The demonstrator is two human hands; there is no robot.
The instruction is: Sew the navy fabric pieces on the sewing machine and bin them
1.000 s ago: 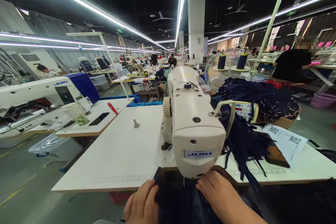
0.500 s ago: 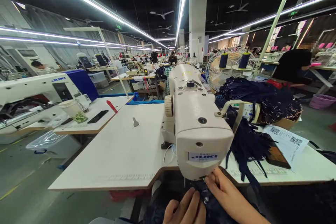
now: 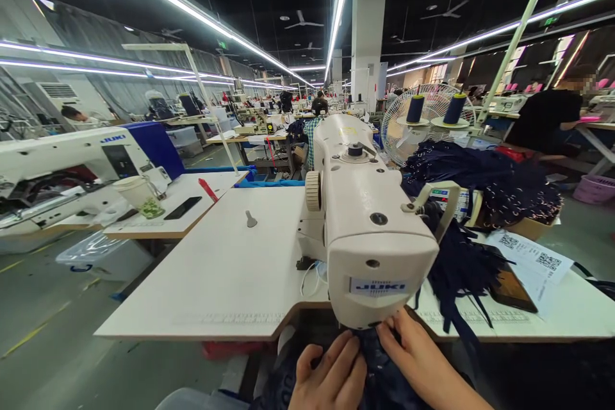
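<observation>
**Navy fabric bunching under the machine head, both hands closing in**

Navy fabric (image 3: 379, 375) is sitting at 6 o'clock in the frame, right below the nose of the cream sewing machine (image 3: 369, 230). Against a second ago, the left hand (image 3: 331, 375) is coming in from the left edge of the cloth toward the middle, and the right hand (image 3: 423, 365) is holding roughly where it was, so the gap between them is shrinking to a narrow strip of cloth. My read: the piece is being gathered and lined up at the needle, not fed through.

Fingers:
- Left hand is lying on the fabric, fingers curled and close together, tips pressing into the cloth.
- Right hand's fingers are pressed together, tips nipping the fabric at the machine's lower edge; the needle itself is hidden by the head.

Materials and shapes:
- Fabric is looking dark, soft, crumpled, with a faint speckle.
- Machine is a smooth, glossy, rounded casting with a ribbed handwheel at its 9 o'clock.
- Table (image 3: 216, 275) is a flat matte white laminate with a wood-coloured edge.
- Pile of navy strips (image 3: 480, 186) is sprawling at 2 o'clock, ragged and stringy, hanging over the table's right side.
- Printed paper sheet (image 3: 533, 262) is lying flat at 3 o'clock.
- Two dark thread cones (image 3: 435, 109) are standing upright behind, in front of a wire-caged fan.
</observation>
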